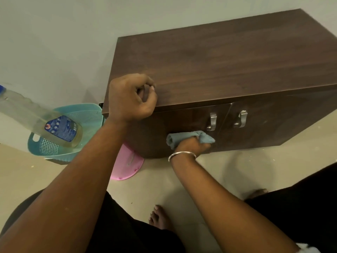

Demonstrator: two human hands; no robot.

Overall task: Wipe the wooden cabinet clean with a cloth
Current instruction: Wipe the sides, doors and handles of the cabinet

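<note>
Dark brown wooden cabinet on the floor against the wall — rigid, heavy, slick laminate; right hand bunches soft grey-blue cloth against left door, left hand loosely curled, empty, bracing top edge.

Dark brown cabinet; grey-blue cloth; teal basket; pink lid.

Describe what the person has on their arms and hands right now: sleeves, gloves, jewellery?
Both forearms are bare, with no sleeves in view, and there are no gloves. The right hand has a thin, plain silver-coloured bangle at the wrist. The left hand and its wrist carry nothing: no ring, watch or band shows.
</note>
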